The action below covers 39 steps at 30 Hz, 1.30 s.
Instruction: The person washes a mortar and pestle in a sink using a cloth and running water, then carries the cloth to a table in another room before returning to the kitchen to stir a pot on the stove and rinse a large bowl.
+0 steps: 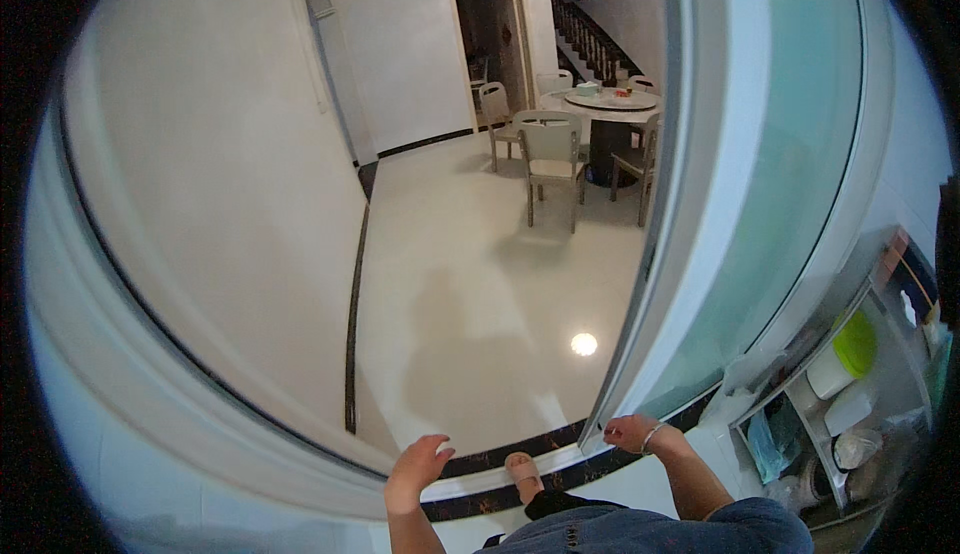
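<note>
My left hand (417, 468) is held out at the lower middle, in front of the left side of the door frame, with nothing in it and its fingers apart. Close to the lower edge of the sliding glass door (780, 179) is my right hand (634, 434), with a bracelet on its wrist. Its fingers are curled near the door's pale frame; whether they touch it I cannot tell. One foot in a pink slipper (522, 468) rests at the dark-edged threshold (480, 507) between my hands.
Beyond the doorway, a round table (611, 103) with a turntable stands among several chairs (551, 145) on a glossy tiled floor. A staircase (592, 36) rises behind it. At the right is a metal shelf (810, 411) holding a green-lidded white bucket (844, 359) and plastic bags.
</note>
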{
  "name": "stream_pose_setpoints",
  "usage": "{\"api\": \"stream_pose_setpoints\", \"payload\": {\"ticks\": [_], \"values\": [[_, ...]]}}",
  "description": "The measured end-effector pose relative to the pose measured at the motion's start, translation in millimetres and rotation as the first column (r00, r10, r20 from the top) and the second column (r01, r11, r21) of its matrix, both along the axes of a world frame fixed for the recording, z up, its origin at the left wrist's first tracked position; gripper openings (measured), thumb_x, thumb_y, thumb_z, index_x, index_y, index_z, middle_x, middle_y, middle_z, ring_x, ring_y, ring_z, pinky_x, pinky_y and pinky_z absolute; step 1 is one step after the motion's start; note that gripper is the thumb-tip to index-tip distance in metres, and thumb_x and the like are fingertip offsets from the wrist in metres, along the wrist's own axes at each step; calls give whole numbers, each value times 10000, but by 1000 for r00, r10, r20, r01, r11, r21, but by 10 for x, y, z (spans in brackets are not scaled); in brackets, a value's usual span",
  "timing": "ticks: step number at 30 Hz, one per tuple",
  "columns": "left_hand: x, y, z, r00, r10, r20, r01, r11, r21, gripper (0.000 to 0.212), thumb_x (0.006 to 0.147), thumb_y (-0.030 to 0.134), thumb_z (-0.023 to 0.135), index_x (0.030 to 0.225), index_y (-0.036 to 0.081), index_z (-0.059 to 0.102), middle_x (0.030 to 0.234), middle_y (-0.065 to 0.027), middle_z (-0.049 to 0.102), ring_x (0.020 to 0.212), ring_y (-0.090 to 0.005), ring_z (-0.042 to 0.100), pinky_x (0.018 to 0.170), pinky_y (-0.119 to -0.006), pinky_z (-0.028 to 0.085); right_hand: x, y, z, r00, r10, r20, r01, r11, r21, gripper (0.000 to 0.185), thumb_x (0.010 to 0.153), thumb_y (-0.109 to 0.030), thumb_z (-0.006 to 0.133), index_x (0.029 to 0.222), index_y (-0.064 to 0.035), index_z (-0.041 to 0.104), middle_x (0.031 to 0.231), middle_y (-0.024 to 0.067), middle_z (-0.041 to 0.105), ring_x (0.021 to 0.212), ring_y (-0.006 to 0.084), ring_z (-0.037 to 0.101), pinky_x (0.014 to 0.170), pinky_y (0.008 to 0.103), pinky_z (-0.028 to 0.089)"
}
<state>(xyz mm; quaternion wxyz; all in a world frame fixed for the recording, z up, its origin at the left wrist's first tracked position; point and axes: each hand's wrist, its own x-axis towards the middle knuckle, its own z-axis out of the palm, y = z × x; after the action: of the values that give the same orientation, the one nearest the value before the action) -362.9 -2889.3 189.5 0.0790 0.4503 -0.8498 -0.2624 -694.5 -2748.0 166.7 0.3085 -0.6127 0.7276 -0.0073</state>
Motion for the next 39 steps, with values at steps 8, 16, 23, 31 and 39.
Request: {"api": "stream_pose_setpoints", "payload": {"ticks": [8,16,23,31,39], "values": [[-604,-2167,274,999,-13,48,12,1000,22,325,763,257,490,1003,40,505,1026,-153,500,967,-293,455,826,-349,362,-90,-2296,-143,970,83,228,-69,995,-68,297,786,-318,424,939,-84,523,898,133,556,846,299,519,733,374,405],[-523,-4155,-180,952,115,284,-168,971,169,326,735,257,517,983,46,527,992,-147,528,939,-287,489,806,-339,387,-393,-4321,-77,926,204,317,-180,978,-104,303,787,-308,441,952,-65,512,892,127,563,828,275,532,718,342,415],[-921,-6263,-274,914,207,349,-247,966,75,324,725,270,524,968,56,535,956,-150,537,915,-284,496,783,-356,396,-1109,-6061,-134,988,-48,147,45,999,28,299,786,-302,443,959,-69,516,912,137,554,850,279,521,740,348,406],[-2759,-8300,103,964,-247,98,244,969,47,319,755,264,487,986,47,519,1009,-141,510,952,-281,467,808,-347,374,-2482,-7073,-105,825,-542,160,551,834,-18,280,756,-295,477,908,-70,545,909,122,564,854,270,528,749,343,413],[-4267,-10162,29,964,-221,145,202,970,132,315,750,268,501,986,60,520,1022,-143,504,956,-284,466,805,-340,377,-3939,-8477,-154,726,-687,-24,687,727,-15,289,754,-293,464,878,-53,565,889,130,566,839,290,528,738,364,415]]}}
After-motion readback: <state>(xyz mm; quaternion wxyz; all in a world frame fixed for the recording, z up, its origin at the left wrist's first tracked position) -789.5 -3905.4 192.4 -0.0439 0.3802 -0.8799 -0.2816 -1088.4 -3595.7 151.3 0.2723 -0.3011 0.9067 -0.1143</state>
